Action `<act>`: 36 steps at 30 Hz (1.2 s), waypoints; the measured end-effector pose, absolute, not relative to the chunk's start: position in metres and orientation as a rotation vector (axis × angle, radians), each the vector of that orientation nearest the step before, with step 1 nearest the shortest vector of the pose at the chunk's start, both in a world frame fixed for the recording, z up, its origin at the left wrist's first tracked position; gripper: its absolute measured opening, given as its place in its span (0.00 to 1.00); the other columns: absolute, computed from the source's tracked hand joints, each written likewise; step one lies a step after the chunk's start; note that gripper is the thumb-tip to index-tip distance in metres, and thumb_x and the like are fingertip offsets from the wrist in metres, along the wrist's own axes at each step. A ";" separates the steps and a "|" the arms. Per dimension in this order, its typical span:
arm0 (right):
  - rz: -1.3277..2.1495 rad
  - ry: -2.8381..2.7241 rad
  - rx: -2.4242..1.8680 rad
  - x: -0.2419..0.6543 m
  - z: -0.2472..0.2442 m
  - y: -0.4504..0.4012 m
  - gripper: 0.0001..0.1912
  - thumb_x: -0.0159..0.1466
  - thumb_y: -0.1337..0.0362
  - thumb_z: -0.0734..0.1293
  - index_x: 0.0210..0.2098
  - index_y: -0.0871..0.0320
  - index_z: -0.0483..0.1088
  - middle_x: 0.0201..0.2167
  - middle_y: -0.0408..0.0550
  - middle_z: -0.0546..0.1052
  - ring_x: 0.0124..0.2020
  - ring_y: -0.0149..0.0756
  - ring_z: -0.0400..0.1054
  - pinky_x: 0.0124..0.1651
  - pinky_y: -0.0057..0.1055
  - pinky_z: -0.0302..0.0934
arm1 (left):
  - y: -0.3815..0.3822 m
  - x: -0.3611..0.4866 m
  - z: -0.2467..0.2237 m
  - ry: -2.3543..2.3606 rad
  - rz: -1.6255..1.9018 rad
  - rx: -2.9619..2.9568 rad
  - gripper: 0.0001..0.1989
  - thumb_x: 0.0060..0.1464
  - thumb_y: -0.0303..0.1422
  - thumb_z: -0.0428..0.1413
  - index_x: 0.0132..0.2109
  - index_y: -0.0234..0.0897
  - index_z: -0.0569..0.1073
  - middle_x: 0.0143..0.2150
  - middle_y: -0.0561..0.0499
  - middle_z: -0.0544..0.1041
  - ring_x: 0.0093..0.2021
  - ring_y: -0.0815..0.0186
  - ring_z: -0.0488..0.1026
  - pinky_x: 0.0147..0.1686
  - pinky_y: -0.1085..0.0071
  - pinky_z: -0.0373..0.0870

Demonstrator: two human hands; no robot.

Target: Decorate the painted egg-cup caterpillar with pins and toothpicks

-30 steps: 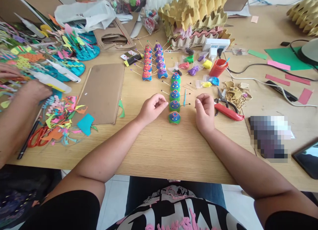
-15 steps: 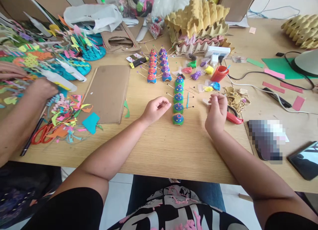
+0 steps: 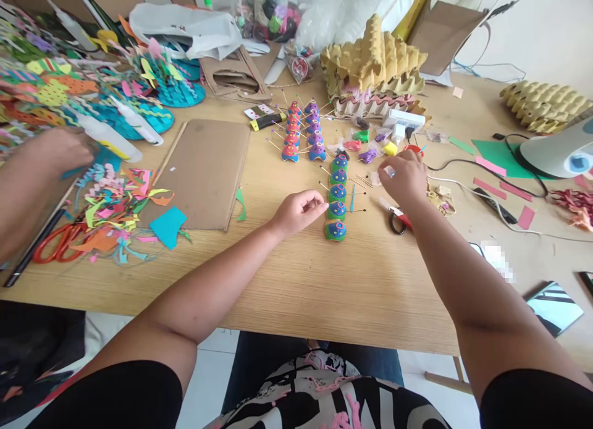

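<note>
Left hand (image 3: 302, 214) is curled beside the caterpillar (image 3: 338, 192), behind the worktop's (image 3: 333, 293) front edge; right hand (image 3: 406, 177) partly hides the cup (image 3: 414, 149); grasps: cannot tell.

The smooth, wood-grained table (image 3: 296, 293) carries a matt cardboard sheet (image 3: 204, 175) at left, painted-looking blue-and-green humps (image 3: 338, 192) in the middle, rough pulp egg trays (image 3: 377, 58) farther back and a glossy-screened phone (image 3: 555, 306) at near right.

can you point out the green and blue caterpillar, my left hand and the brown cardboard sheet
Green and blue caterpillar (image 3: 338, 191): head view, a blue bump near its middle.
Left hand (image 3: 299, 214): head view, middle of the hand.
Brown cardboard sheet (image 3: 202, 172): head view, near its centre.
</note>
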State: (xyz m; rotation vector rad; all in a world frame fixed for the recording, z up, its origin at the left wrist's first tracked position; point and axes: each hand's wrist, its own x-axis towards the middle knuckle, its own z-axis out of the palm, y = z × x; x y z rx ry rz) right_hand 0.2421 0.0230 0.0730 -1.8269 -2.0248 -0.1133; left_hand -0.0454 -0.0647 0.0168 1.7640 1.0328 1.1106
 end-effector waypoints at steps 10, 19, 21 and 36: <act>-0.056 -2.093 -1.949 0.259 0.090 0.046 0.12 0.62 0.63 0.68 0.42 0.55 0.83 0.54 0.59 0.77 0.61 0.61 0.68 0.63 0.60 0.62 | -0.063 -0.046 0.012 1.022 1.102 1.815 0.14 0.63 0.42 0.59 0.35 0.37 0.74 0.23 0.60 0.63 0.24 0.73 0.59 0.28 0.72 0.56; -0.105 -2.242 -1.876 0.237 0.100 0.073 0.14 0.65 0.60 0.66 0.45 0.53 0.82 0.56 0.59 0.78 0.62 0.63 0.66 0.61 0.62 0.61 | -0.064 -0.047 0.012 1.031 1.091 1.819 0.14 0.63 0.43 0.59 0.35 0.37 0.74 0.23 0.60 0.64 0.24 0.72 0.59 0.28 0.72 0.56; -0.080 -2.252 -1.833 0.239 0.099 0.080 0.14 0.65 0.60 0.66 0.45 0.52 0.82 0.56 0.59 0.78 0.62 0.62 0.66 0.62 0.61 0.61 | -0.064 -0.047 0.013 1.039 1.079 1.819 0.14 0.63 0.43 0.59 0.35 0.37 0.74 0.23 0.59 0.64 0.24 0.72 0.59 0.28 0.72 0.56; 0.089 -2.463 -1.733 0.208 0.115 0.136 0.07 0.66 0.63 0.73 0.42 0.60 0.80 0.54 0.58 0.76 0.64 0.56 0.60 0.67 0.59 0.53 | -0.064 -0.048 0.018 1.060 1.013 1.775 0.17 0.62 0.46 0.59 0.33 0.37 0.75 0.22 0.59 0.64 0.24 0.72 0.59 0.27 0.72 0.56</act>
